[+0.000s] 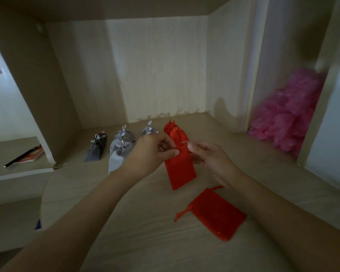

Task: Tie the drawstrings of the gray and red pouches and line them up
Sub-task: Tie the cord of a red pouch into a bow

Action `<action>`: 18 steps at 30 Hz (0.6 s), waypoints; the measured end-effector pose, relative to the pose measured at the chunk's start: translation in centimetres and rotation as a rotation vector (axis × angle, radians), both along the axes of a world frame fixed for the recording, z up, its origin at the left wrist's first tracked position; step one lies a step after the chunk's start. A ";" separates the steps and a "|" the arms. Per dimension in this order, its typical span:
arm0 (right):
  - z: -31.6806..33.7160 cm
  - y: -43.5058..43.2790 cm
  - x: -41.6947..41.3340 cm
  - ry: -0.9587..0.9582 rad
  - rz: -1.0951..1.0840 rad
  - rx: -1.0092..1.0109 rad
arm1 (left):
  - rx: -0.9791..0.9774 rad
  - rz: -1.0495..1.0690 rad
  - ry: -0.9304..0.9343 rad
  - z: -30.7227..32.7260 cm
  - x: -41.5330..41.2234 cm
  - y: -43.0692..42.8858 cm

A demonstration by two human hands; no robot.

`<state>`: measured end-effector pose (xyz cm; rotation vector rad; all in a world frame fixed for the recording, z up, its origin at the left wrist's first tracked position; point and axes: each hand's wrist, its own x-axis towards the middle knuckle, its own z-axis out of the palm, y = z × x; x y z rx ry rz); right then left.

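Head view, single entry. Item one: held red pouch (182, 173), centre of the frame, gripped at its upper part and hanging lengthwise toward you. Whether its lower end touches the desktop (126, 222) cannot be told. Your left hand (149, 152) has thumb and curled fingers pinched on the pouch's left edge below the neck. Your right hand (210, 158) meets it from the right, fingers half-curled and fingertips nipping the fabric or cord there. This two-sided hold likely steadies the neck for cinching or knotting; the cord itself is too small to read. Item two: loose red pouch (218, 214), lower centre-right, lying flat with its drawstring (182, 213) trailing slack to the left, apparently not yet tied and kept near for the next turn. Item three: the row, upper centre-left along the back panel (155, 75): dark gray pouch (96, 149), light gray pouches (119, 154), then rear red pouch (167, 127), necks gathered, just beside one another. The row's open end is to the right of the rear red pouch, with bare board before the pink plastic heap (289, 118). The left side panel (37, 75) closes the far end; a booklet (28, 156) lies beyond it.
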<state>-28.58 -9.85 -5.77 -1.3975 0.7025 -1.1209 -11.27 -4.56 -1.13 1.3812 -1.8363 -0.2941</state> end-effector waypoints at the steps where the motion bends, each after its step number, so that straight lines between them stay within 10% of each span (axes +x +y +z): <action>1: -0.3 -0.2 -0.2 0.036 -0.054 -0.031 | 0.000 0.002 0.039 -0.4 -0.4 -0.6; 18: -0.6 -0.9 -1.0 0.004 -0.155 0.039 | 0.109 -0.066 0.506 -4.0 1.1 -3.3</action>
